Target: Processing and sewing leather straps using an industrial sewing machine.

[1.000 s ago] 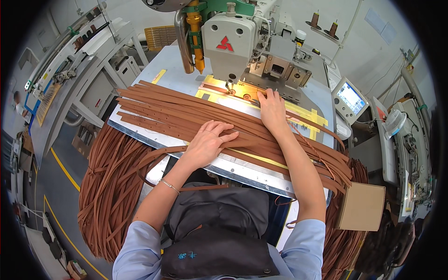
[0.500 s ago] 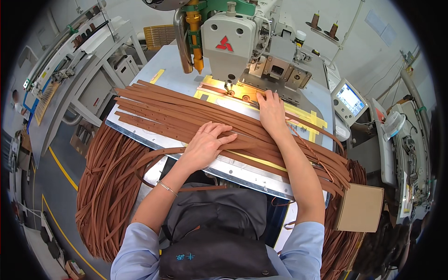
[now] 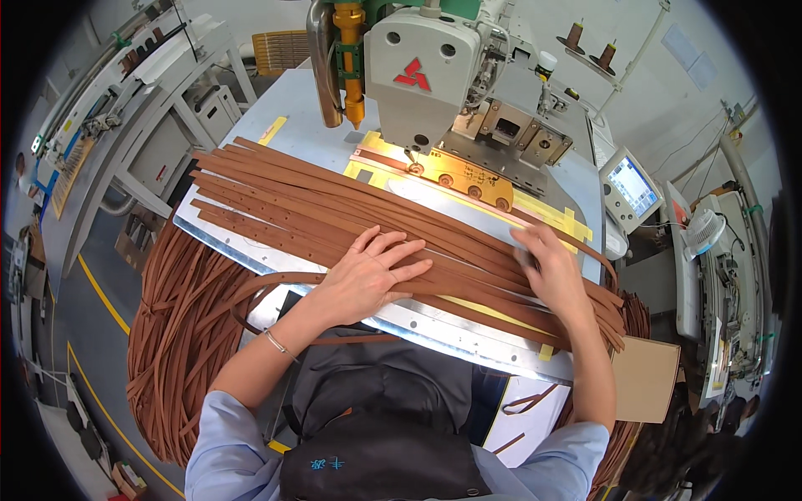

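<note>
We see a layer of long brown straps lying side by side across the front of the desk, their left ends fanned slightly and several of these pierced by small holes. On top of them rests the left hand, palm down and well open, its fingers spread over the straps rather than closed around them; a bracelet circles its wrist. Over the right part of the layer we find the right hand, its fingers bent and blurred; we cannot tell whether it has hold of a strap. Just beyond the straps, under the pale sewing-machine head, lies a yellow plate bearing round marks. A gold-coloured tube points down to the left of the head. At the desk's left, we note a thick bundle of hanging straps; at its right stand a lit control screen and, nearer the wearer, a cardboard box. Thread spools stand behind.
</note>
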The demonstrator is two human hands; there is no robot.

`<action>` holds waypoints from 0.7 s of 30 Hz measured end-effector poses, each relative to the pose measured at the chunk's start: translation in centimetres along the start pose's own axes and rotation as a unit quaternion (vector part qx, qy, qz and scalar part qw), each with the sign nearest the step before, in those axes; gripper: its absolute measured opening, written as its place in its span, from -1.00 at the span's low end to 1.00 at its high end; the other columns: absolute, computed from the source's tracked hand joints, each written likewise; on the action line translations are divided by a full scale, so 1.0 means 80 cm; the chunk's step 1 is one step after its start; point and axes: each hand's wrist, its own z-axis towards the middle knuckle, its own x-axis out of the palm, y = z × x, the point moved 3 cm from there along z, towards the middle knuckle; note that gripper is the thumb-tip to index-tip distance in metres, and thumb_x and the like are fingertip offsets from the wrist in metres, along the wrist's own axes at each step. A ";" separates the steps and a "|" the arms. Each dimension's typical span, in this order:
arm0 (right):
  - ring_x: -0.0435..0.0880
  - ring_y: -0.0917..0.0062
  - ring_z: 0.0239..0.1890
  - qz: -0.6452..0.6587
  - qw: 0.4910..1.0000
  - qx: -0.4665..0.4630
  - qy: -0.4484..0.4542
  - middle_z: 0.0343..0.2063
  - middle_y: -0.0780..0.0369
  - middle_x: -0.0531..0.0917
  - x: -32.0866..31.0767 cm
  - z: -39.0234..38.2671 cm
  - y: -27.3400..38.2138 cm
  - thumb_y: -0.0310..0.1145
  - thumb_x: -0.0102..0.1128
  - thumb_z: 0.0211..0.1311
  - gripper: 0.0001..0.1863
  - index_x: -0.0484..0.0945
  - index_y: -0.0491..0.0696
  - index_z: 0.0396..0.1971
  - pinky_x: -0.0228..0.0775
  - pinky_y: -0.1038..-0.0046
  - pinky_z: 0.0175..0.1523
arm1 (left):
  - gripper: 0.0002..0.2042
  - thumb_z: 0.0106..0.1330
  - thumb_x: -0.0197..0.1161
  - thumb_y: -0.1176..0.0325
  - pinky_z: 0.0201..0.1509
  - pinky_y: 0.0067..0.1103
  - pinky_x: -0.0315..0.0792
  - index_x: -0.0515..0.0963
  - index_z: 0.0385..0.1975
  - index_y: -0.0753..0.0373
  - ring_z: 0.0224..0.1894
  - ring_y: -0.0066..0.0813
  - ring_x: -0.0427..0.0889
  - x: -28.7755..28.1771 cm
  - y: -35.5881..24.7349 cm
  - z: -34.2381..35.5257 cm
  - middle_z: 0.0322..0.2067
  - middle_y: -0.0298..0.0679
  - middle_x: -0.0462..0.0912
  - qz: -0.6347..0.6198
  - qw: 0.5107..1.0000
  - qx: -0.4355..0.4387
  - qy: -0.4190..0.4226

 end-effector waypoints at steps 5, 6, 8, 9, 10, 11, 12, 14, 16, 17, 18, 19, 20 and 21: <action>0.63 0.19 -0.13 0.006 0.998 0.006 0.063 0.07 0.18 0.49 -0.006 -0.045 -0.027 -0.21 0.44 -0.04 -0.41 0.52 0.00 0.07 0.50 0.27 -0.04 | -0.49 0.30 0.14 0.04 0.44 -0.21 0.00 0.36 0.25 -0.02 0.32 -0.26 0.22 -0.001 0.007 0.003 0.29 -0.30 0.30 0.034 0.998 0.037 0.039; 0.64 0.22 -0.19 0.008 0.999 0.000 0.049 0.05 0.21 0.50 -0.002 -0.044 -0.034 -0.20 0.44 -0.05 -0.40 0.53 0.01 0.06 0.53 0.28 -0.09 | -0.49 0.29 0.15 0.11 0.44 -0.19 -0.02 0.35 0.26 -0.02 0.33 -0.25 0.22 -0.001 0.010 0.004 0.30 -0.30 0.29 0.021 0.999 0.032 0.037; 0.64 0.24 -0.21 -0.009 0.999 -0.002 0.052 0.03 0.21 0.50 0.005 -0.036 -0.033 -0.21 0.44 -0.05 -0.41 0.53 0.02 0.06 0.53 0.29 -0.12 | -0.47 0.22 0.20 0.20 0.43 -0.20 0.01 0.37 0.24 -0.01 0.32 -0.25 0.24 -0.002 0.014 0.001 0.29 -0.31 0.31 0.032 0.999 0.024 0.024; 0.64 0.26 -0.23 -0.024 0.998 -0.007 0.051 0.01 0.22 0.50 0.010 -0.031 -0.028 -0.23 0.43 -0.04 -0.42 0.54 0.03 0.06 0.53 0.30 -0.16 | -0.44 0.14 0.26 0.30 0.43 -0.21 0.03 0.40 0.22 0.00 0.32 -0.26 0.25 -0.003 0.016 -0.003 0.28 -0.32 0.32 0.047 0.999 0.015 0.012; 0.64 0.26 -0.23 -0.022 0.998 -0.009 0.055 0.01 0.22 0.50 0.015 -0.026 -0.025 -0.23 0.43 -0.04 -0.42 0.54 0.03 0.06 0.53 0.30 -0.16 | -0.46 0.13 0.20 0.37 0.42 -0.23 0.05 0.41 0.20 0.06 0.30 -0.25 0.28 -0.004 0.018 -0.004 0.25 -0.28 0.37 0.061 0.998 0.020 -0.002; 0.64 0.27 -0.25 -0.025 0.998 -0.013 0.052 0.00 0.23 0.50 0.018 -0.020 -0.021 -0.25 0.43 -0.04 -0.44 0.54 0.03 0.05 0.53 0.31 -0.18 | -0.46 0.13 0.20 0.37 0.42 -0.23 0.05 0.41 0.20 0.06 0.30 -0.25 0.28 -0.004 0.020 -0.006 0.25 -0.28 0.37 0.060 0.998 0.015 -0.001; 0.64 0.28 -0.27 -0.026 0.998 -0.020 0.049 -0.02 0.23 0.50 0.023 -0.012 -0.016 -0.27 0.42 -0.03 -0.45 0.54 0.03 0.05 0.52 0.32 -0.21 | -0.48 0.15 0.16 0.38 0.41 -0.24 0.07 0.41 0.20 0.09 0.30 -0.25 0.29 -0.007 0.023 -0.010 0.24 -0.27 0.38 0.073 0.997 0.008 0.000; 0.63 0.28 -0.24 -0.017 0.998 -0.022 0.051 -0.03 0.22 0.50 0.026 -0.004 -0.008 -0.33 0.43 -0.04 -0.46 0.55 0.01 0.04 0.51 0.33 -0.19 | -0.52 0.19 0.05 0.42 0.40 -0.26 0.10 0.41 0.19 0.15 0.29 -0.24 0.30 -0.010 0.026 -0.015 0.21 -0.22 0.40 0.063 0.998 -0.002 -0.014; 0.63 0.28 -0.31 -0.018 0.999 -0.036 0.031 -0.05 0.23 0.50 0.032 0.000 -0.007 -0.33 0.43 -0.04 -0.48 0.56 0.01 0.02 0.51 0.33 -0.22 | -0.54 0.24 0.01 0.41 0.41 -0.25 0.07 0.41 0.19 0.16 0.30 -0.23 0.29 -0.005 0.028 -0.018 0.21 -0.20 0.39 0.043 0.999 0.003 -0.022; 0.63 0.29 -0.31 -0.001 0.999 -0.026 0.035 -0.08 0.23 0.50 0.033 0.002 -0.006 -0.33 0.43 -0.04 -0.49 0.57 -0.02 0.00 0.50 0.35 -0.25 | -0.55 0.26 0.01 0.40 0.41 -0.23 0.05 0.40 0.19 0.18 0.30 -0.22 0.28 -0.004 0.030 -0.018 0.22 -0.17 0.38 0.038 0.999 0.012 -0.020; 0.63 0.29 -0.32 0.004 0.999 -0.021 0.035 -0.10 0.23 0.49 0.035 0.003 -0.004 -0.34 0.44 -0.04 -0.50 0.58 -0.03 -0.01 0.49 0.35 -0.26 | -0.55 0.26 0.01 0.40 0.41 -0.23 0.05 0.40 0.19 0.18 0.30 -0.22 0.28 -0.003 0.032 -0.018 0.22 -0.17 0.38 0.045 0.999 -0.001 -0.020; 0.63 0.30 -0.33 0.010 0.999 -0.016 0.037 -0.11 0.23 0.49 0.039 0.007 -0.001 -0.34 0.44 -0.04 -0.50 0.58 -0.04 -0.01 0.48 0.35 -0.28 | -0.56 0.27 0.00 0.40 0.41 -0.21 0.04 0.41 0.18 0.18 0.30 -0.20 0.27 -0.001 0.033 -0.018 0.22 -0.15 0.36 0.035 0.999 0.002 -0.021; 0.63 0.30 -0.33 0.019 0.999 -0.029 0.040 -0.11 0.23 0.49 0.045 0.014 0.007 -0.34 0.44 -0.04 -0.50 0.58 -0.04 -0.01 0.48 0.35 -0.28 | -0.57 0.28 0.00 0.40 0.41 -0.19 0.03 0.42 0.17 0.18 0.31 -0.17 0.26 0.001 0.034 -0.020 0.23 -0.13 0.34 0.025 0.999 0.005 -0.023; 0.63 0.31 -0.34 0.012 0.999 -0.025 0.036 -0.13 0.23 0.49 0.044 0.018 0.016 -0.35 0.45 -0.04 -0.50 0.58 -0.04 -0.01 0.47 0.36 -0.29 | -0.57 0.28 0.00 0.40 0.41 -0.19 0.03 0.42 0.17 0.18 0.31 -0.17 0.26 -0.001 0.034 -0.021 0.23 -0.13 0.34 0.030 0.999 -0.001 -0.026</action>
